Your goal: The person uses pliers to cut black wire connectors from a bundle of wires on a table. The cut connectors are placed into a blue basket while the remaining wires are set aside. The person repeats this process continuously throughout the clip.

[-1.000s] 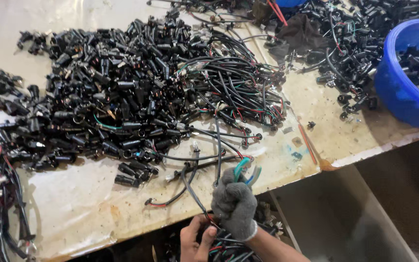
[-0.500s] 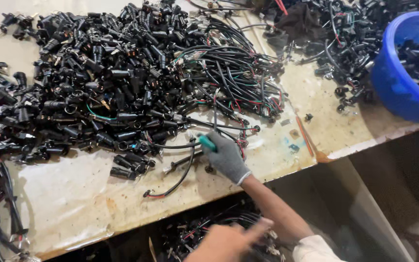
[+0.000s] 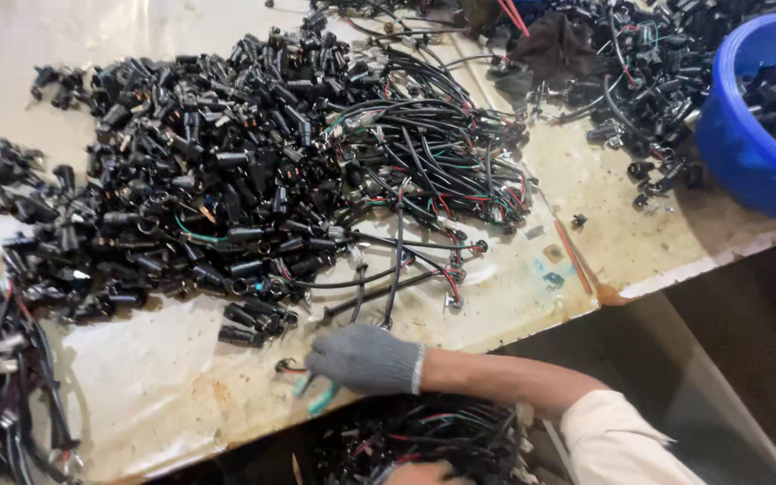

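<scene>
One gloved hand, the right hand [image 3: 365,357], is on the table [image 3: 150,386]: forearm reaching in from the right, palm down, fingers curled around teal-handled cutters [image 3: 321,395] at the near edge. Handles poke out under the glove; tool head hidden, just beside a short red-and-black wire end [image 3: 287,366]. Left hand [image 3: 419,471] is bare, low under the table edge over a wire bundle [image 3: 433,436]; can't tell its grip. Connector pile [image 3: 208,180] sits beyond, blue tub [image 3: 747,126] far right

One blue tub [image 3: 747,153], one gloved hand [image 3: 365,357], one teal-handled cutter [image 3: 321,395], and black connectors [image 3: 181,180], probably hundreds, too tangled to count.
</scene>
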